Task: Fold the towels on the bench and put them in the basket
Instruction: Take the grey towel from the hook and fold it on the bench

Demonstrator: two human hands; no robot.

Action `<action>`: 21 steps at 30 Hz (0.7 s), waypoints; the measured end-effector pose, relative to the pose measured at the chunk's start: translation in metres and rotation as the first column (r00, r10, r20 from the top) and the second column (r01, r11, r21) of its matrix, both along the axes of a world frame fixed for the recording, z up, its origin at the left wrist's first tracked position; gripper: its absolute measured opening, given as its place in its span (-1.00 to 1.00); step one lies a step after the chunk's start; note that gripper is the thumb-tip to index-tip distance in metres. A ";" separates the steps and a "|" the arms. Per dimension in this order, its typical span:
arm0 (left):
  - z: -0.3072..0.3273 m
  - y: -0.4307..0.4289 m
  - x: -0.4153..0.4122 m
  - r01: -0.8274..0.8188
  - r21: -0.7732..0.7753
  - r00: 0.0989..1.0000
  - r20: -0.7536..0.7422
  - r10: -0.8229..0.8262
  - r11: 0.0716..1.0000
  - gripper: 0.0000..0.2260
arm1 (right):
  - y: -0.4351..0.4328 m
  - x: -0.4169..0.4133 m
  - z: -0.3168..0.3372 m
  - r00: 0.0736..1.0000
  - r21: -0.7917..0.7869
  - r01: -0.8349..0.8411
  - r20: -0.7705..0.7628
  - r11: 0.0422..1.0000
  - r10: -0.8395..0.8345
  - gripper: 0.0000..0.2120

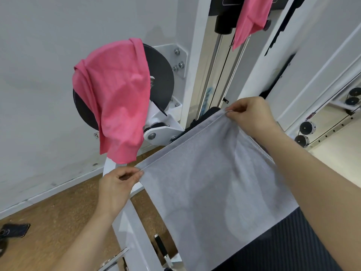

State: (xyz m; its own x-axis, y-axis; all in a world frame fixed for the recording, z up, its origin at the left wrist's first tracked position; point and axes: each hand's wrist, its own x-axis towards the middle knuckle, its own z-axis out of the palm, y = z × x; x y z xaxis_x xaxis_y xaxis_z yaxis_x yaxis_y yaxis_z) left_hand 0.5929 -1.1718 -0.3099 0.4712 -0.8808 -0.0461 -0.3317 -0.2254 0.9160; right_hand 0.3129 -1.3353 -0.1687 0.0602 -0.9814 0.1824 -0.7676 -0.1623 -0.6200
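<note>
A grey towel (211, 188) lies spread flat over the dark ribbed bench pad (289, 241). My left hand (117, 182) pinches its near-left corner, and my right hand (252, 114) pinches its far corner, so the far edge is stretched taut between them. One pink towel (115, 98) hangs draped over a black weight plate (162, 79) on the white machine. Another pink towel (252, 18) hangs from the top of the machine's upright. No basket is in view.
The white gym machine frame (129, 218) runs under and left of the bench, with a black-handled pin (161, 247) near the bottom. Cork-coloured floor (58, 210) lies to the left, holding a dark phone (17, 229). A mirror with pulleys (306, 128) is at right.
</note>
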 end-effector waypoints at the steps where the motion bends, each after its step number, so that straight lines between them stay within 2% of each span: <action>1: 0.003 0.001 0.000 0.005 -0.008 0.999 0.039 -0.005 1.000 -0.93 | 0.007 -0.003 0.005 1.000 -0.015 0.002 0.030 1.000 -0.002 -0.93; 3: 0.012 0.007 0.001 0.009 -0.039 0.996 0.092 -0.005 0.999 -0.93 | 0.024 -0.010 0.017 0.995 -0.040 0.015 0.094 0.999 -0.011 -0.93; 5: 0.025 0.014 0.000 -0.015 -0.103 0.996 0.084 0.024 0.995 -0.91 | 0.048 -0.020 0.031 0.984 -0.071 0.026 0.177 0.997 -0.013 -0.87; 9: 0.073 0.030 -0.008 -0.163 -0.260 0.987 -0.058 0.153 0.952 -0.88 | 0.110 -0.043 0.063 0.926 -0.100 0.020 0.376 0.995 0.019 -0.80; 12: 0.108 0.036 -0.006 -0.162 -0.331 0.980 -0.168 0.111 0.930 -0.87 | 0.160 -0.063 0.083 0.869 -0.079 -0.005 0.493 0.997 0.044 -0.84; 14: 0.129 0.040 -0.004 -0.053 -0.321 0.977 -0.214 -0.018 0.946 -0.92 | 0.191 -0.078 0.093 0.807 -0.046 -0.032 0.588 0.998 0.053 -0.88; 15: 0.140 0.042 -0.003 0.051 -0.301 0.974 -0.195 -0.114 0.952 -0.92 | 0.206 -0.085 0.097 0.773 -0.022 -0.053 0.632 0.998 0.055 -0.91; 18: 0.168 0.043 -0.002 0.329 -0.184 0.942 0.003 -0.334 0.926 -0.85 | 0.245 -0.108 0.101 0.689 0.041 -0.079 0.724 0.996 0.025 -0.78; 21: 0.194 0.034 -0.015 0.382 -0.195 0.923 0.124 -0.364 0.903 -0.86 | 0.275 -0.126 0.099 0.606 0.105 -0.084 0.795 0.991 -0.033 -0.76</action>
